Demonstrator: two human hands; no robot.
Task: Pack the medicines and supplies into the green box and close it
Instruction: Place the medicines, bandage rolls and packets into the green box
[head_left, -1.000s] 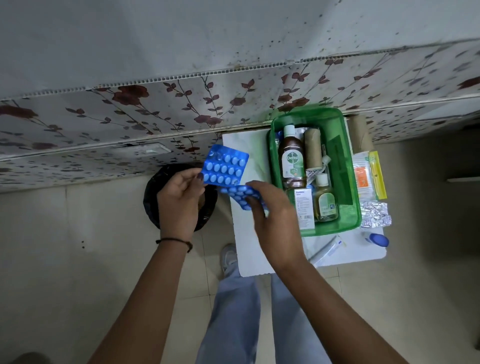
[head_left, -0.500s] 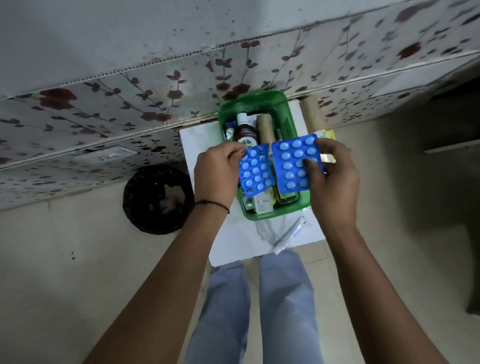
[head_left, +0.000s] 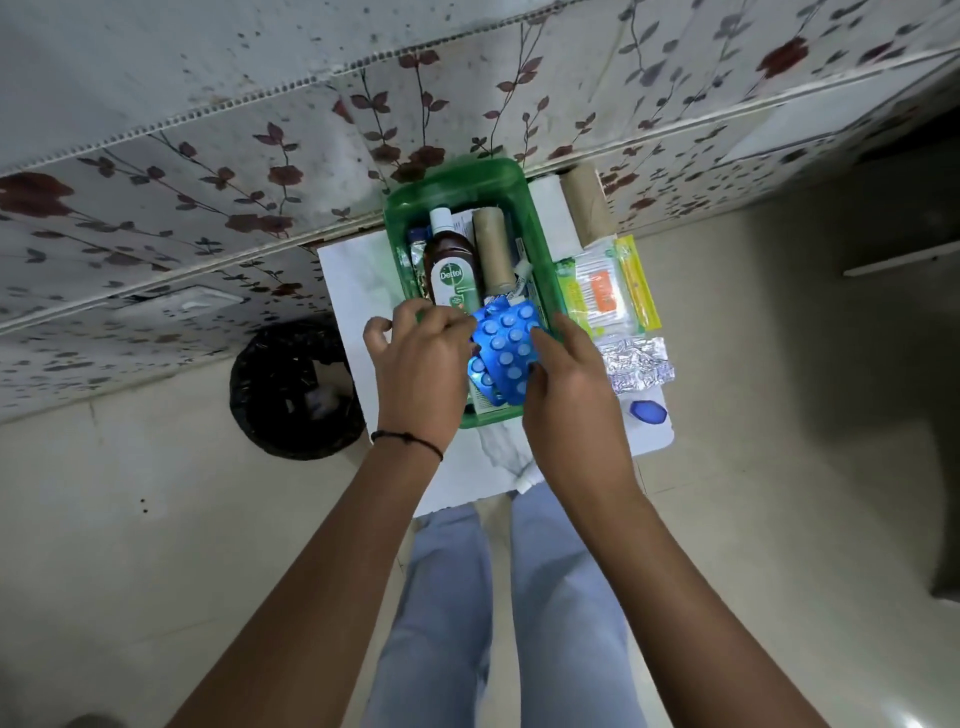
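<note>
The green box (head_left: 541, 260) stands open on a small white table (head_left: 353, 280). Inside it are a brown Dettol bottle (head_left: 451, 270), a tan bandage roll (head_left: 491, 249) and other small packs. Two blue blister packs (head_left: 506, 345) lie overlapped at the box's near end. My left hand (head_left: 415, 364) curls over their left edge. My right hand (head_left: 569, 387) pinches their right edge between thumb and fingers. Both hands hide the box's front part.
Right of the box lie a second tan roll (head_left: 582, 208), a cotton swab packet (head_left: 602, 291), a silver blister strip (head_left: 636, 364) and a small blue item (head_left: 648, 412). A white tube (head_left: 524, 483) sticks off the table's front edge. A black bin (head_left: 296, 389) stands left.
Both hands have brought the blue blister packs from above the box down into its near end, and the packs now overlap.
</note>
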